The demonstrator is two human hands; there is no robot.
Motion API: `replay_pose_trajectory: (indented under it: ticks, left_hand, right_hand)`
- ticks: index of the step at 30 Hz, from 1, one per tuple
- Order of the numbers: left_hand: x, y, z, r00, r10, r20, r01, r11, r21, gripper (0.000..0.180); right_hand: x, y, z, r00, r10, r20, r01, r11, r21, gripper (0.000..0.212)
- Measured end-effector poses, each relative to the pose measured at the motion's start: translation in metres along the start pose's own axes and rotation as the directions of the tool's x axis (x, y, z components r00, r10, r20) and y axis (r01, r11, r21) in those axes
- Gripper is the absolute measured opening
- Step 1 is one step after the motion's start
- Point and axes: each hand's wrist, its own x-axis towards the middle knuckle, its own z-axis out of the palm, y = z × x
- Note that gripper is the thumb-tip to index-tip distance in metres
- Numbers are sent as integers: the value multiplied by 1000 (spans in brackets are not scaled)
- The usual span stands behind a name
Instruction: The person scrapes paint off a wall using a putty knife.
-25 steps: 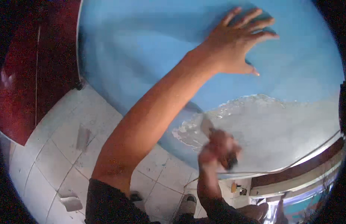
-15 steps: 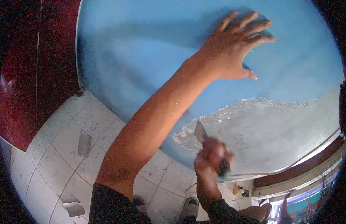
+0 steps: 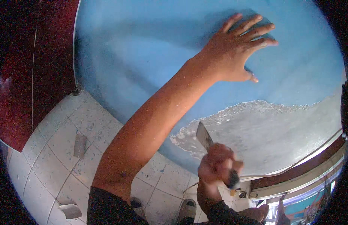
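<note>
My left hand (image 3: 237, 52) is spread with its palm against the blue painted wall (image 3: 151, 56), fingers apart and holding nothing. Lower down, my right hand (image 3: 219, 163) is closed around the handle of a scraper (image 3: 204, 135), slightly blurred by motion. The scraper's flat metal blade points up and left, over a bare grey patch (image 3: 264, 135) where paint is off the wall. A ragged, flaking paint edge borders that patch above and on its left. Whether the blade touches the surface I cannot tell.
A dark red panel (image 3: 50, 63) stands at the left. Blue paint flecks lie over the white tiled floor (image 3: 42, 168), along with a greyish rectangular piece (image 3: 80, 145) and a pale flat piece (image 3: 70, 211). My feet show at the bottom. A brown ledge (image 3: 294, 165) runs along the lower right.
My right hand and the scraper have shifted slightly down and to the right, the blade drawing back from the patch's left edge. My left hand stays spread on the wall.
</note>
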Motion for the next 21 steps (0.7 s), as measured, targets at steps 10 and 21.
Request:
replay_pose_trajectory:
  ticks: [10,21]
  left_hand:
    - [6,4,3,1000,9,-7,-10,999,-40,92]
    - [4,2,0,1000,-1,20,2,1000,-29,92]
  right_hand:
    - [8,14,16,932,254,-259,-278,959,-61,26]
    - [-46,41,-14,901,321,-291,-199,904,379,34]
